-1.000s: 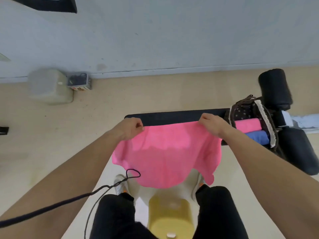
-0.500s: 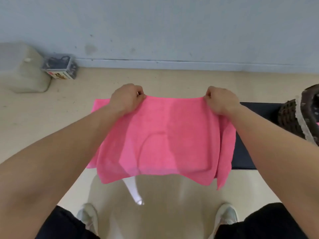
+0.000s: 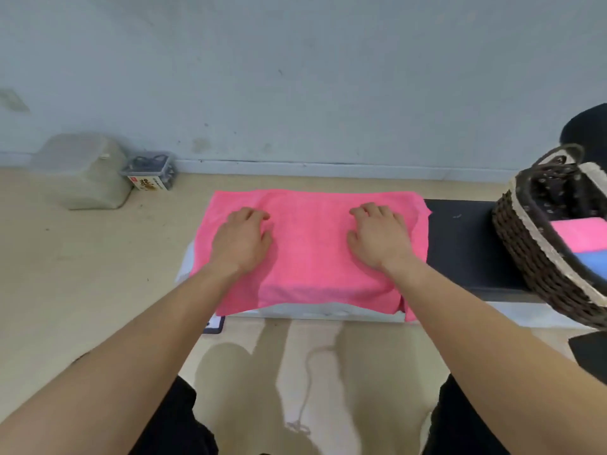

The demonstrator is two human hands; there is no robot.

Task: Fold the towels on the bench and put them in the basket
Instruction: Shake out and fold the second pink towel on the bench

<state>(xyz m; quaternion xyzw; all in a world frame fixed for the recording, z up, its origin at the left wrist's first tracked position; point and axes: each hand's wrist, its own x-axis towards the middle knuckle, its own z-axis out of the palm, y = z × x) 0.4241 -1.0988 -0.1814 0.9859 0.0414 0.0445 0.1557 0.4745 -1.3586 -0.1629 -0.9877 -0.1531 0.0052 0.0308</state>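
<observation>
- Wall (image 3: 295,77): pale blue-grey, marked in places, and it runs across the whole 12 o'clock side.
- Floor (image 3: 82,274): beige and smooth. It meets the wall at a light skirting line.
- Bench (image 3: 460,244): a black padded top on a pale frame, running from 12 to 3 o'clock in front of me.
- Pink towel (image 3: 312,257): half a second ago I held it in the air by its top edge. It now lies spread on the left end of the bench at 12 o'clock, with its near edge hanging over the front. Judgement: the laying-out step is done and the folding has not begun.
- Basket (image 3: 522,254): dark wicker, standing on the bench at 2 o'clock, apart from the spread towel. It already holds a folded pink towel (image 3: 578,234) and a blue one (image 3: 591,267).
- Left hand (image 3: 241,243) and right hand (image 3: 377,241): both have let go of the edge. They rest palm-down on the towel at 11 and 1 o'clock, fingers loose and grasping nothing. Judgement: they are smoothing the cloth.
- Grey container (image 3: 82,172): at 10 o'clock, against the wall.
- Small clear box (image 3: 151,174): just beside the container.
</observation>
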